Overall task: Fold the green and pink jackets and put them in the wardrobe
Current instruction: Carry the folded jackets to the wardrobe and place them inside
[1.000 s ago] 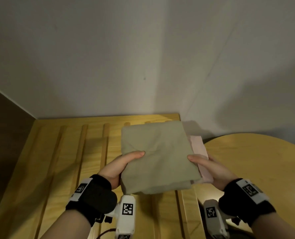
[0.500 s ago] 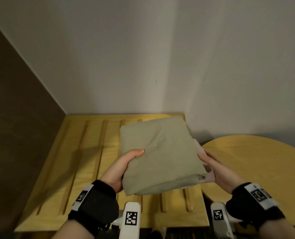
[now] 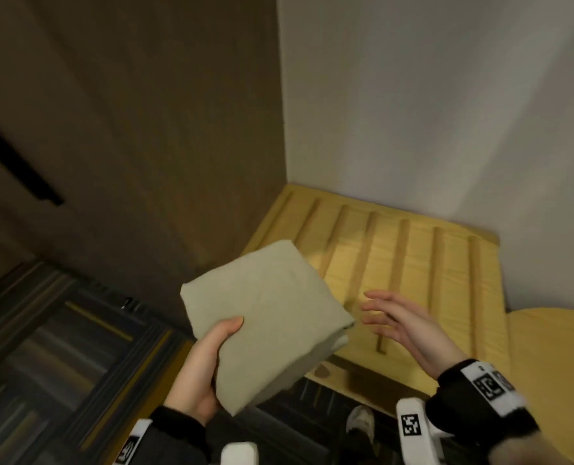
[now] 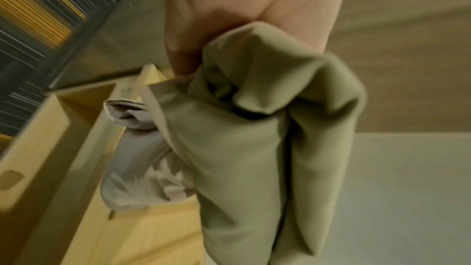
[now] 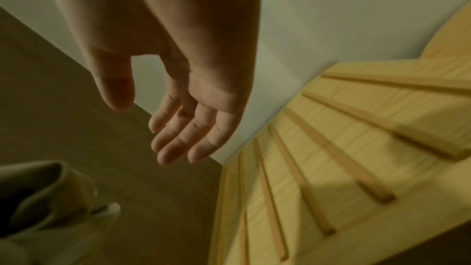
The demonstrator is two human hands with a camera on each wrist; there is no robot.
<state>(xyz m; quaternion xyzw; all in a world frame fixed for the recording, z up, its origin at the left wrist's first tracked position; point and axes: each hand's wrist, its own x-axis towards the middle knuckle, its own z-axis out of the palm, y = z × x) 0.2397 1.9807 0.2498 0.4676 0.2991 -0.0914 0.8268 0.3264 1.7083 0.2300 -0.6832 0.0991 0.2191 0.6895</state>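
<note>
The folded green jacket (image 3: 262, 317) sits on top of the folded pink jacket (image 4: 137, 166), whose pale edge peeks out underneath. My left hand (image 3: 205, 367) grips the stack from its near left side, thumb on top, and holds it in the air off the front left corner of the slatted wooden table (image 3: 413, 280). My right hand (image 3: 399, 323) hangs free to the right of the stack, fingers spread and relaxed, holding nothing. In the right wrist view the right hand (image 5: 178, 124) is bare above the slats, with the green jacket (image 5: 43, 194) low at the left.
A dark brown wardrobe panel (image 3: 128, 146) with a black handle (image 3: 14, 166) fills the left. A white wall (image 3: 429, 95) stands behind the table. A round wooden table (image 3: 553, 347) sits at the right. Striped dark flooring (image 3: 54, 364) and a shoe (image 3: 359, 421) lie below.
The stack has been lifted off the slatted table and swung left toward the brown panel. My right hand has let go of it and drawn away; the view has turned left.
</note>
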